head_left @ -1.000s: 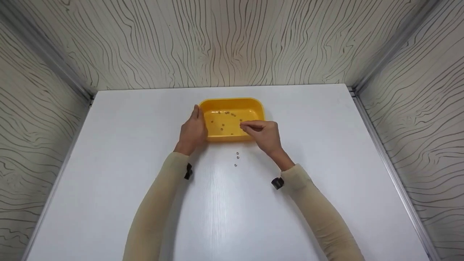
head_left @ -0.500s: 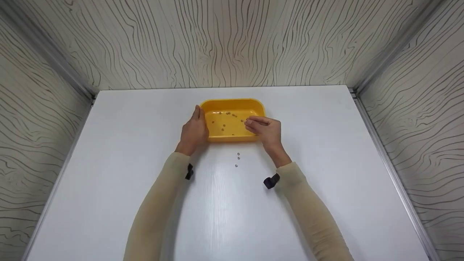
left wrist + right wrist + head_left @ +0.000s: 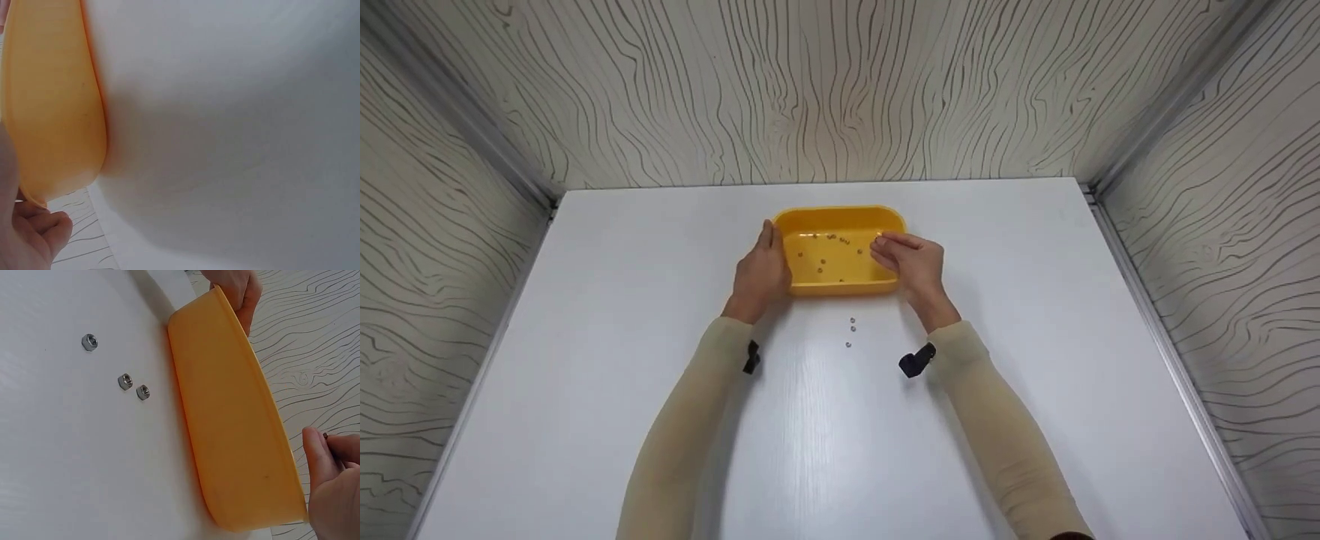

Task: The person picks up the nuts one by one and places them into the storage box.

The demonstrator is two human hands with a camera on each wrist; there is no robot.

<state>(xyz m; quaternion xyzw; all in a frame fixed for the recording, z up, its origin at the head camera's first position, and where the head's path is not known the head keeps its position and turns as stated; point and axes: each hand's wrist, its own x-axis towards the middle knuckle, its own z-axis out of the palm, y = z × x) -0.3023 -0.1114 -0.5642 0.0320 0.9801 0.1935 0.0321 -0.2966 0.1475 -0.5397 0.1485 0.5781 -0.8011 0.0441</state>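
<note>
A yellow plastic tray (image 3: 844,289) stands toward the back of the white table, with several small nuts (image 3: 823,262) scattered over its floor. My left hand (image 3: 763,271) grips the tray's left end, its fingers bent at the rim in the left wrist view. Over the tray's right end is my right hand (image 3: 915,264). Its thumb and index finger pinch a tiny dark piece (image 3: 325,436), apparently a nut, mostly hidden by the fingertips. Three metal hex nuts lie on the table in front of the tray, among them the outermost nut (image 3: 90,342).
The white tabletop (image 3: 607,337) ends at a wood-grain patterned wall (image 3: 810,90) behind the tray. Similar panels with metal rails flank both sides. A black wrist camera (image 3: 916,361) sits at the right cuff, and another camera (image 3: 751,358) at the left.
My right hand has shifted a little right and away from me over the tray, its fingertips still together. The left hand, the tray and the three nuts on the table stay put.
</note>
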